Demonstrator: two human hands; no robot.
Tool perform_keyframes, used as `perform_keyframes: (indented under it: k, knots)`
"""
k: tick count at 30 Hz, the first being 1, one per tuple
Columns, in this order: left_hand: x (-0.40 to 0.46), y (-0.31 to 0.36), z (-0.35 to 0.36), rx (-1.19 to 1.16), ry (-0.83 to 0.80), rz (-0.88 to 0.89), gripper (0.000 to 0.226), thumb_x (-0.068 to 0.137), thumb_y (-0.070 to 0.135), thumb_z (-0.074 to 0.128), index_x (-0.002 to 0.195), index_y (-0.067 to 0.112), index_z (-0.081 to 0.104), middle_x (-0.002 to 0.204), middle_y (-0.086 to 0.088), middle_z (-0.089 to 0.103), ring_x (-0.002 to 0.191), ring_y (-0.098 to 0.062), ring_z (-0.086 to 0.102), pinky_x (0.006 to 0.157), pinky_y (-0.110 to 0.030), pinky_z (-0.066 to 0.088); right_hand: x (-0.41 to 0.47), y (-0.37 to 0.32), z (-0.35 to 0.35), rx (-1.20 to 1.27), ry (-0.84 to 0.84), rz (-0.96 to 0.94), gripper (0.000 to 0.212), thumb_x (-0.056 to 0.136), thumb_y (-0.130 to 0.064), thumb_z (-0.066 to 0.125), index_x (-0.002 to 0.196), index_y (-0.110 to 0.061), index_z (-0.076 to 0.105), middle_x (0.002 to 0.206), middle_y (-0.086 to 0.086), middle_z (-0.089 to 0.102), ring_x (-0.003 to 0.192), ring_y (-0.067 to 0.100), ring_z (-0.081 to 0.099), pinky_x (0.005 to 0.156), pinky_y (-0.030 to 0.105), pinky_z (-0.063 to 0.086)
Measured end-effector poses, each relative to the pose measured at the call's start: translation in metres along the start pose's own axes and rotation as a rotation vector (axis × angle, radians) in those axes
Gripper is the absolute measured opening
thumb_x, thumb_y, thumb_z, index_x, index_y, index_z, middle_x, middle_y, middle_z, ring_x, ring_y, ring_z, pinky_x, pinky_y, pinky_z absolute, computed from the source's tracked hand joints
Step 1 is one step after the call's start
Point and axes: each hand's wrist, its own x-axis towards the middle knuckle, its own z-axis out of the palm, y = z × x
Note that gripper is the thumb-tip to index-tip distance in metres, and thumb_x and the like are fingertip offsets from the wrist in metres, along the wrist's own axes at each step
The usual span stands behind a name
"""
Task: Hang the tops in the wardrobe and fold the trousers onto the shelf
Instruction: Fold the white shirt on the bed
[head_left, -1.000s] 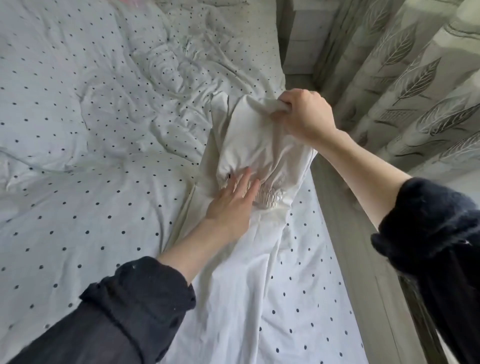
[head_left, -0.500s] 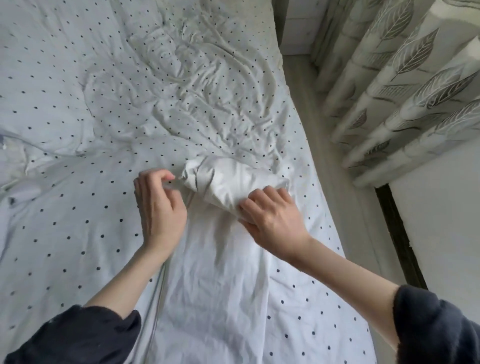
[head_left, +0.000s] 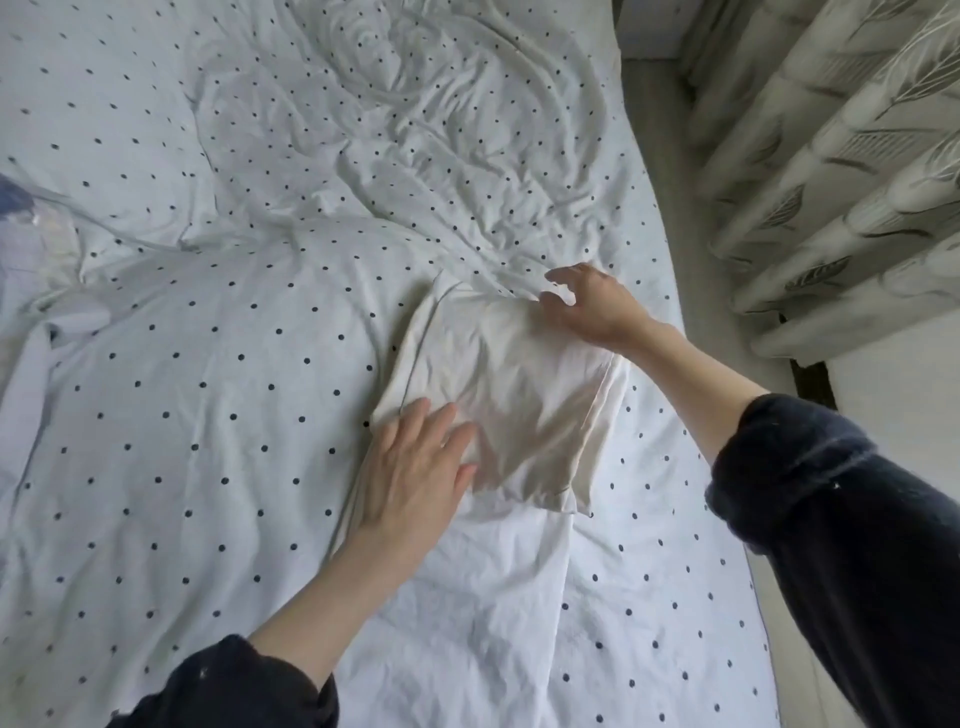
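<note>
— What's the surface?
— A dotted bedsheet (head_left: 208, 467), leaf-print curtain (head_left: 831, 182) at right.
— The trousers (head_left: 519, 395)?
— Cream, folded on the sheet. Left hand (head_left: 410, 483) presses flat; right hand (head_left: 587, 306) hovers, fingers loosely curled.

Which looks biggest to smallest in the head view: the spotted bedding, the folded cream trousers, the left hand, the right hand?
1. Spotted bedding
2. Folded cream trousers
3. Left hand
4. Right hand

The left hand lies nearer the camera, so the order of the two hands is unsure.
</note>
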Motion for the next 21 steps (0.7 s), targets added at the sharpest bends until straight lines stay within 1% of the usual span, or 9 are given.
perform_keyframes:
  k: [2,4,6,8,11,14,16,18,21]
  knots:
    - [0.005,0.002,-0.003,0.014,0.021,-0.026,0.021,0.069,0.028,0.08,0.083,0.015,0.071,0.093,-0.002,0.067,0.089,-0.028,0.061,0.076,-0.038,0.041,0.013,-0.006,0.0,0.024,-0.181,0.054,0.049,0.095,-0.043,0.047,0.136,-0.016,0.049,0.139,0.004,0.049,0.131,0.025,0.041,0.106,0.034,0.034]
    - [0.009,0.005,-0.004,-0.032,0.025,-0.078,0.021,0.077,0.032,0.074,0.083,0.012,0.073,0.093,-0.004,0.067,0.089,-0.028,0.06,0.072,-0.038,0.049,0.021,-0.013,-0.002,0.013,-0.307,0.104,0.046,0.094,-0.046,0.047,0.128,-0.017,0.058,0.13,0.003,0.055,0.126,0.025,0.045,0.101,0.031,0.035]
    - [0.012,0.009,-0.003,-0.089,-0.037,-0.149,0.033,0.089,0.041,0.057,0.103,0.013,0.068,0.111,-0.003,0.061,0.104,-0.025,0.053,0.082,-0.038,0.047,0.025,-0.02,-0.012,-0.03,-0.373,0.113,0.051,0.093,-0.047,0.047,0.121,-0.007,0.062,0.126,0.009,0.057,0.12,0.029,0.051,0.1,0.035,0.041]
    - [0.011,0.013,0.003,-0.071,-0.078,-0.182,0.049,0.091,0.054,0.041,0.126,0.021,0.052,0.129,0.001,0.049,0.116,-0.021,0.044,0.092,-0.034,0.04,0.027,-0.023,-0.022,-0.013,-0.383,0.13,0.051,0.09,-0.042,0.054,0.119,0.0,0.061,0.125,0.015,0.057,0.117,0.032,0.054,0.101,0.042,0.043]
    - [0.011,0.02,0.008,-0.089,-0.104,-0.186,0.067,0.087,0.063,0.037,0.141,0.024,0.029,0.143,0.002,0.031,0.129,-0.02,0.032,0.101,-0.033,0.036,0.022,-0.022,-0.037,0.127,-0.331,0.156,0.047,0.083,-0.028,0.062,0.117,0.004,0.06,0.099,0.011,0.061,0.09,0.022,0.057,0.085,0.044,0.051]
    - [0.029,0.027,0.007,-0.06,-0.133,-0.135,0.079,0.086,0.062,0.042,0.148,0.022,0.012,0.153,-0.003,0.015,0.14,-0.024,0.016,0.111,-0.033,0.023,0.011,-0.011,-0.062,0.2,-0.2,0.173,0.041,0.08,-0.023,0.062,0.109,0.008,0.061,0.083,0.017,0.058,0.074,0.017,0.045,0.061,0.033,0.043]
    - [0.055,0.031,0.006,-0.037,-0.147,-0.083,0.082,0.088,0.059,0.044,0.15,0.023,0.004,0.158,-0.004,0.0,0.144,-0.024,0.003,0.114,-0.036,0.012,0.003,0.001,-0.087,0.223,-0.07,0.169,0.033,0.082,-0.023,0.063,0.095,0.008,0.064,0.073,0.01,0.053,0.07,0.018,0.045,0.054,0.026,0.036]
    - [0.083,0.036,0.003,-0.029,-0.187,-0.017,0.078,0.091,0.053,0.044,0.151,0.025,0.002,0.158,-0.003,-0.007,0.145,-0.025,-0.004,0.115,-0.039,0.011,-0.006,0.01,-0.109,0.209,0.072,0.145,0.031,0.085,-0.026,0.063,0.086,0.005,0.063,0.07,0.005,0.049,0.068,0.018,0.045,0.053,0.026,0.034]
    - [0.107,0.043,-0.004,-0.12,-0.264,0.073,0.06,0.097,0.036,0.042,0.15,0.022,0.017,0.159,-0.003,0.002,0.145,-0.026,0.002,0.114,-0.039,0.022,-0.023,0.011,-0.118,0.125,0.219,0.082,0.033,0.086,-0.031,0.057,0.09,0.002,0.063,0.075,0.006,0.057,0.071,0.021,0.052,0.057,0.03,0.042]
